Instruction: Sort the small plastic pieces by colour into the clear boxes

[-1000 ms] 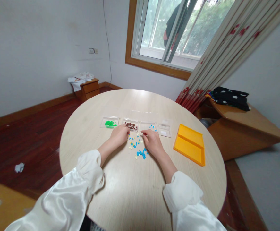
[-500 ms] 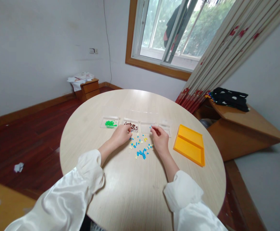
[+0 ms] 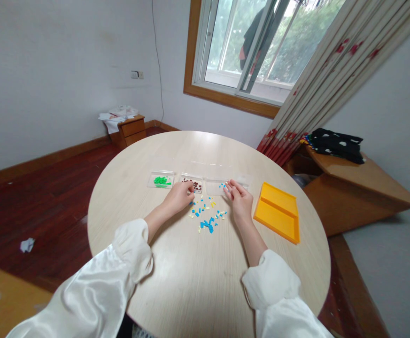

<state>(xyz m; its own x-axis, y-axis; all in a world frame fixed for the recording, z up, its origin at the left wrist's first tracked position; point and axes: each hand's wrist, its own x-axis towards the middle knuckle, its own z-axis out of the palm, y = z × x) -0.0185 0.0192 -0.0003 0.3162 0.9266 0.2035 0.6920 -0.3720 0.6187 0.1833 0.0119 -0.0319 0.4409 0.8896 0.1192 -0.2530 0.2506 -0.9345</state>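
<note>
My left hand (image 3: 179,197) is closed in a pinch just in front of the clear tray of brown pieces (image 3: 195,184); whatever its fingertips hold is too small to make out. My right hand (image 3: 242,201) is turned partly palm up, its fingers stretched out and apart over a clear tray (image 3: 213,188). A few tiny blue pieces (image 3: 222,185) show in that tray by the fingertips. Between the two hands, small blue building bricks (image 3: 207,224) lie scattered with yellow pieces (image 3: 212,203) and cream ones on the table.
At the far left of the row is a clear tray (image 3: 153,180) with green pieces (image 3: 162,180). Another clear tray, partly behind my right hand, ends the row. A yellow two-part tray (image 3: 280,205) lies to the right on the round table (image 3: 176,281).
My right hand has shifted slightly right and rolled palm upward, its fingers opening from a pinch. More blue pieces now show in the tray beside it. My left hand has hardly moved.
</note>
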